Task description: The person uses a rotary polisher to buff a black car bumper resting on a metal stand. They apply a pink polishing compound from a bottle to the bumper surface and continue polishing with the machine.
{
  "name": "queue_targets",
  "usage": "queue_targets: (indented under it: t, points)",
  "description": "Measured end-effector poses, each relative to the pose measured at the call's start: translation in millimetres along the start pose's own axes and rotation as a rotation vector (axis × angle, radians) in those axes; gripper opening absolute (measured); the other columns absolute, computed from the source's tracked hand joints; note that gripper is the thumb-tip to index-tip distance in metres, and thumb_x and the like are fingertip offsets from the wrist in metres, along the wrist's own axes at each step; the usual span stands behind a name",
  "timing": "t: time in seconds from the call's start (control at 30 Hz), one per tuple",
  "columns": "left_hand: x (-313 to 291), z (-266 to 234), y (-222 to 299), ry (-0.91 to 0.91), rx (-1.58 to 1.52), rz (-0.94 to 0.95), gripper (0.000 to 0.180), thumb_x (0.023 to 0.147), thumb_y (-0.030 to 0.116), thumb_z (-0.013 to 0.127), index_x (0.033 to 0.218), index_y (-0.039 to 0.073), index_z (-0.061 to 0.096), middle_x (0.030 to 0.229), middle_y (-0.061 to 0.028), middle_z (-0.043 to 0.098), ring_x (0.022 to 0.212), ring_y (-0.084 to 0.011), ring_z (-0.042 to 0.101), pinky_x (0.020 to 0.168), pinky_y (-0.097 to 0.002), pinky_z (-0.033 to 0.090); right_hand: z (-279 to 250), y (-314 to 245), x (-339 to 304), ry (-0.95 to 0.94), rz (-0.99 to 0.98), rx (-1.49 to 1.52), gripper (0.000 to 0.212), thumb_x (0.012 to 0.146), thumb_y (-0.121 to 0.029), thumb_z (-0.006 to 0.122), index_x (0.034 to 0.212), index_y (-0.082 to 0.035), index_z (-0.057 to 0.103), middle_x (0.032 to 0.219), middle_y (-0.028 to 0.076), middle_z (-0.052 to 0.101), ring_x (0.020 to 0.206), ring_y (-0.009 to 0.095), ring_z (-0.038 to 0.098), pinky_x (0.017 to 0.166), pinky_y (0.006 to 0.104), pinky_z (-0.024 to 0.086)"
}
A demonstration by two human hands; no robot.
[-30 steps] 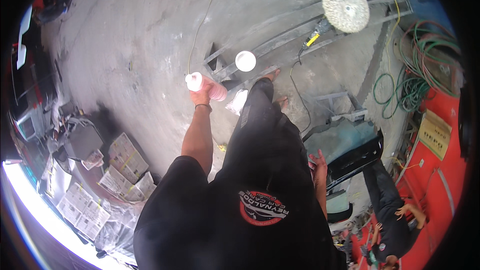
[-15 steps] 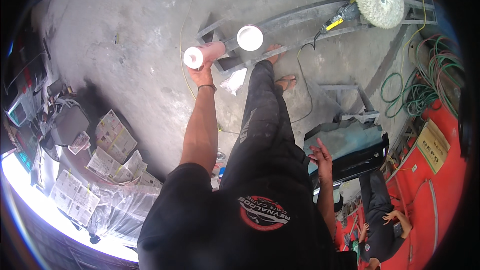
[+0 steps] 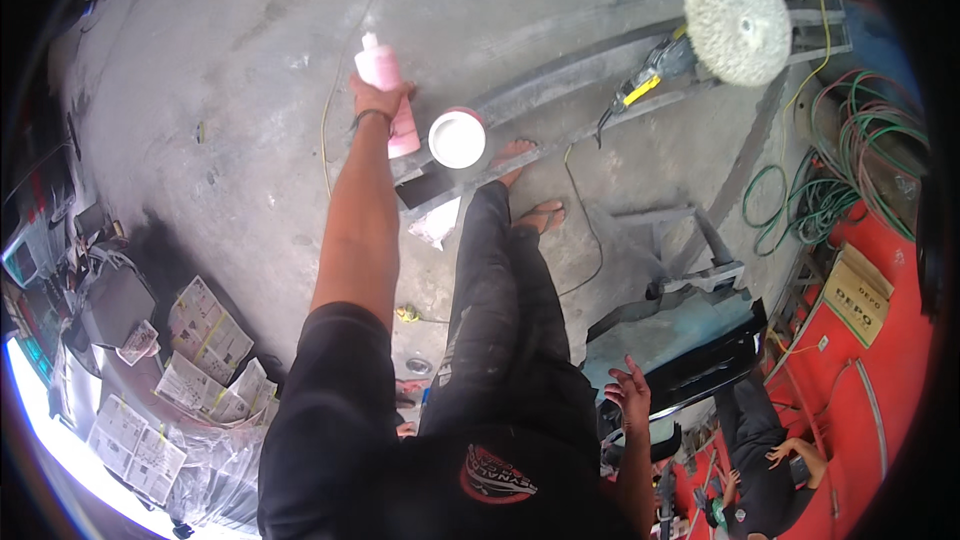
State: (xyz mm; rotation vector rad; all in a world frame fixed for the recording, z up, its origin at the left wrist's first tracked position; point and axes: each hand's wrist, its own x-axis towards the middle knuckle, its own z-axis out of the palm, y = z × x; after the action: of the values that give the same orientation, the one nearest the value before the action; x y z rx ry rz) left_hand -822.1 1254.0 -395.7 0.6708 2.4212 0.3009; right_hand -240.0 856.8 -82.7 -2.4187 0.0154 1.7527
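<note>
My left hand (image 3: 376,100), on an outstretched arm, is closed around a pink squeeze bottle (image 3: 380,67) with a white nozzle top. The nozzle points toward the far side, and the bottle's base shows below my fingers. Just right of the bottle is a round white tub (image 3: 458,139), apart from my hand, on or over the end of a grey metal frame (image 3: 640,25). Low on the right, my right hand (image 3: 628,395) hangs with its fingers loosely apart and nothing in it. Nearest to it is a dark car panel (image 3: 690,360).
A polisher (image 3: 655,65) with a white wool pad (image 3: 738,20) rests on the frame. Green hoses (image 3: 800,200) lie coiled at right, by a red wall (image 3: 880,370) and a person (image 3: 765,460). Newspaper-masked parts (image 3: 205,320) stand at left. Cords cross the concrete floor.
My left hand has turned the pink bottle, so its top now points away instead of up toward me. The view has shifted, so the tub and polisher appear further left. My right hand remains empty.
</note>
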Motion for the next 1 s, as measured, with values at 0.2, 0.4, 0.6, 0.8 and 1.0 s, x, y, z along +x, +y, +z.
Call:
queue_targets:
  t: [0.2,0.4,0.6,0.8,1.0]
  points:
    - [-20,4,-22,0.215,-0.371,0.037,0.09,0.065,0.029,0.097,0.138,-0.005,0.055,0.119,-0.0228,0.071,0.11,-0.034,0.071,0.101,-0.0441,0.057,20,33,7,0.004,0.152,-0.043,0.061,0.102,-0.025,0.071,0.16,-0.014,0.054,0.123,0.009,0.075,0.097,0.014,0.07,0.089,0.0327,0.057]
    - [-123,-61,-95,0.15,-0.856,0.113,0.056,0.08,0.006,0.088,0.13,-0.001,0.063,0.119,-0.0117,0.07,0.106,-0.0249,0.068,0.102,-0.0397,0.055,20,65,9,-0.189,-0.043,-0.086,0.052,0.11,-0.028,0.057,0.157,-0.005,0.056,0.147,0.014,0.064,0.131,0.021,0.06,0.114,0.0368,0.044]
    - [-202,-47,-154,0.255,-0.759,0.0,0.068,0.088,0.008,0.088,0.146,-0.001,0.054,0.133,-0.012,0.067,0.121,-0.0246,0.065,0.108,-0.0393,0.053,18,36,-1,-0.182,0.012,-0.168,0.052,0.114,-0.034,0.053,0.154,-0.001,0.058,0.158,0.013,0.058,0.144,0.024,0.053,0.123,0.0368,0.036]
    - [-215,-24,-157,0.3,-0.993,-0.095,0.073,0.085,0.002,0.087,0.149,0.006,0.053,0.139,-0.0104,0.063,0.125,-0.0258,0.063,0.105,-0.0409,0.055,0,42,15,-0.154,-0.082,-0.113,0.051,0.108,-0.022,0.059,0.155,-0.003,0.057,0.123,0.005,0.069,0.107,0.012,0.06,0.097,0.0268,0.046]
    - [-214,5,-131,0.502,-1.215,-0.301,0.076,0.084,0.007,0.089,0.149,0.01,0.049,0.141,-0.01,0.061,0.126,-0.0276,0.062,0.103,-0.0464,0.056,7,18,14,-0.084,-0.076,-0.023,0.053,0.105,-0.014,0.062,0.157,-0.004,0.056,0.11,0.002,0.074,0.09,0.008,0.063,0.085,0.0224,0.051]
